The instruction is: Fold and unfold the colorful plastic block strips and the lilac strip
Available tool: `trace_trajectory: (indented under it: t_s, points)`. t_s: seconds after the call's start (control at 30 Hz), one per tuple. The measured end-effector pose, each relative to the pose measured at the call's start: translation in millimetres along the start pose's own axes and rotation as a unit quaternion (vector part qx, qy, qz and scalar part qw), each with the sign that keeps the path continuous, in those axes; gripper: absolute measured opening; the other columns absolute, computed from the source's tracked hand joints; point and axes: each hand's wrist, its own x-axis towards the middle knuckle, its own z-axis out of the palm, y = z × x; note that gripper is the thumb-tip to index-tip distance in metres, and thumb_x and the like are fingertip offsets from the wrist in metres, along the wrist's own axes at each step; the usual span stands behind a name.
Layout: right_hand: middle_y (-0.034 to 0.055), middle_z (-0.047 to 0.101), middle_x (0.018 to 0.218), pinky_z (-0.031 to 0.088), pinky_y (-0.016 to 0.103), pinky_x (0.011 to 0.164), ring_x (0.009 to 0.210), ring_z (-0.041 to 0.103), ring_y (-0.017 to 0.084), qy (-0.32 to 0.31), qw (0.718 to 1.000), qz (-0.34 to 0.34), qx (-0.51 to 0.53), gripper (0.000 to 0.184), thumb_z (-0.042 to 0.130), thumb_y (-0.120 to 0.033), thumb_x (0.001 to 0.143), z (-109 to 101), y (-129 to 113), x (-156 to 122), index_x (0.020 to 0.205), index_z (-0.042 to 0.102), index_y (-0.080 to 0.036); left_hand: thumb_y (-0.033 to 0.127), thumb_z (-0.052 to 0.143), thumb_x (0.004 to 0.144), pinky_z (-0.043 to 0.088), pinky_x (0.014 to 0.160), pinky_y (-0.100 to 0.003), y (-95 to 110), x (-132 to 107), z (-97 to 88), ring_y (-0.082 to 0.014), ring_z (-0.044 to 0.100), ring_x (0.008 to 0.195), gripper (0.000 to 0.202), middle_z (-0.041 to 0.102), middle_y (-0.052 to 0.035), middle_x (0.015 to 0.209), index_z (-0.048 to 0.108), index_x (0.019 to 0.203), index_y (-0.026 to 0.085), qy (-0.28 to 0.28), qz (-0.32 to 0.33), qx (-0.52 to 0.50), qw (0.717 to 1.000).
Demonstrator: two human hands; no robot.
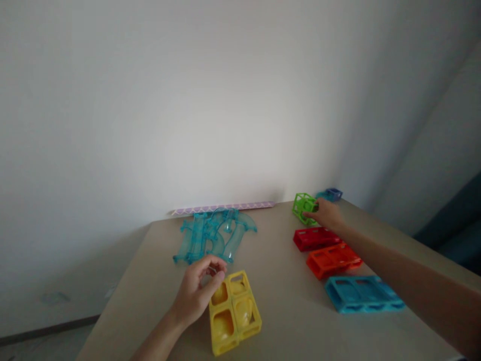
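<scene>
My right hand (327, 214) reaches to the far right and grips a light green open-frame cube block (303, 208), thumb and fingers closed on its right side. Near the front of the table lies a yellow block piece (233, 312) made of several joined open-frame cubes with rounded hollows inside. My left hand (199, 287) is at its upper left corner, fingers loosely curled and the thumb apart from them. Whether it touches the yellow piece I cannot tell. Clear teal tube pieces (214, 233) lie in a pile just beyond my left hand.
Below my right arm lie a red block row (313, 238), an orange one (332, 259) and a blue one (363, 295). A dark blue block (333, 194) sits at the far right corner. A patterned purple strip (244, 206) runs along the table's back edge by the wall.
</scene>
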Motion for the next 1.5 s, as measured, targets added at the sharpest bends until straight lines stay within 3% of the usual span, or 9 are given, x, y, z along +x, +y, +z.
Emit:
trace_trajectory:
  t_s: [0.17, 0.3, 0.4, 0.47, 0.57, 0.77, 0.93, 1.17, 1.5]
  points:
    - [0.0188, 0.067, 0.088, 0.047, 0.041, 0.074, 0.091, 0.063, 0.036, -0.045, 0.996, -0.022, -0.068, 0.03, 0.08, -0.024, 0.062, -7, -8, -5, 0.084, 0.061, -0.014, 0.032, 0.059, 0.086, 0.046, 0.073, -0.028, 1, 1, -0.8, -0.0204, 0.063, 0.08, 0.015, 0.067, -0.0042, 0.081, 0.066, 0.086, 0.019, -0.004, 0.016, 0.04, 0.999]
    - [0.0296, 0.057, 0.115, 0.042, 0.054, 0.085, 0.103, 0.057, 0.043, -0.036, 0.994, -0.065, -0.086, 0.042, 0.076, -0.02, 0.066, -28, -48, -35, 0.104, 0.06, -0.009, 0.03, 0.057, 0.088, 0.044, 0.067, -0.026, 1, 1, -2.1, -0.0175, 0.059, 0.072, 0.013, 0.065, -0.0028, 0.078, 0.065, 0.086, 0.02, -0.008, 0.038, 0.1, 0.994]
    - [0.0181, 0.063, 0.109, 0.046, 0.043, 0.086, 0.096, 0.062, 0.032, -0.093, 0.974, -0.208, -0.002, 0.024, 0.065, -0.028, 0.081, -41, -95, -83, 0.102, 0.065, -0.016, 0.029, 0.055, 0.088, 0.041, 0.061, -0.025, 1, 0, -4.0, -0.0162, 0.057, 0.066, 0.013, 0.063, -0.0026, 0.077, 0.065, 0.087, 0.02, -0.027, 0.039, 0.143, 0.989]
    - [0.0071, 0.069, 0.087, 0.049, 0.032, 0.067, 0.068, 0.064, 0.02, -0.179, 0.94, -0.272, 0.104, 0.018, 0.061, -0.037, 0.086, -40, -123, -121, 0.093, 0.068, -0.022, 0.028, 0.055, 0.088, 0.04, 0.061, -0.026, 0, -1, -5.4, -0.0166, 0.057, 0.066, 0.014, 0.063, -0.0035, 0.077, 0.064, 0.082, 0.019, -0.055, 0.034, 0.174, 0.983]
    - [0.0065, 0.069, 0.089, 0.046, 0.028, 0.061, 0.064, 0.061, 0.017, -0.256, 0.887, -0.31, 0.229, 0.027, 0.064, -0.039, 0.084, -24, -151, -168, 0.105, 0.068, -0.023, 0.027, 0.055, 0.088, 0.04, 0.065, -0.027, -2, 0, -6.3, -0.0186, 0.058, 0.07, 0.02, 0.062, -0.0039, 0.073, 0.061, 0.07, 0.019, -0.096, 0.031, 0.211, 0.972]
    - [0.0068, 0.066, 0.084, 0.045, 0.028, 0.064, 0.071, 0.06, 0.018, -0.335, 0.885, -0.194, 0.259, 0.03, 0.051, -0.042, 0.093, 15, -155, -194, 0.096, 0.066, -0.017, 0.031, 0.049, 0.092, 0.042, 0.078, -0.029, -6, 2, -3.0, -0.0194, 0.06, 0.085, 0.024, 0.062, -0.0058, 0.087, 0.052, 0.072, 0.019, -0.074, 0.052, 0.12, 0.989]
    - [0.003, 0.065, 0.089, 0.049, 0.027, 0.064, 0.077, 0.063, 0.018, -0.413, 0.785, -0.087, 0.453, 0.044, 0.052, -0.05, 0.092, 20, -149, -200, 0.126, 0.048, -0.022, 0.033, 0.051, 0.093, 0.042, 0.09, -0.032, -4, -1, -0.7, -0.0214, 0.058, 0.103, 0.017, 0.06, -0.0068, 0.108, 0.052, 0.083, 0.02, -0.022, 0.011, 0.018, 1.0]
    - [0.0029, 0.06, 0.089, 0.052, 0.032, 0.068, 0.086, 0.063, 0.022, -0.352, 0.771, -0.024, 0.53, 0.048, 0.059, -0.052, 0.088, 28, -146, -205, 0.126, 0.046, -0.024, 0.032, 0.077, 0.073, 0.052, 0.073, -0.032, 1, 0, 1.4, -0.0188, 0.065, 0.081, 0.061, 0.067, -0.0054, 0.1, 0.044, 0.123, 0.022, -0.086, -0.185, -0.231, 0.951]
    - [-0.0009, 0.063, 0.074, 0.048, 0.024, 0.056, 0.061, 0.059, 0.014, -0.349, 0.659, 0.088, 0.66, 0.04, 0.065, -0.049, 0.085, 21, -153, -197, 0.113, 0.058, -0.021, 0.028, 0.084, 0.067, 0.055, 0.071, -0.031, -3, 2, -0.8, -0.0197, 0.069, 0.079, 0.049, 0.07, -0.0054, 0.094, 0.061, 0.11, 0.018, -0.04, -0.184, -0.357, 0.915]
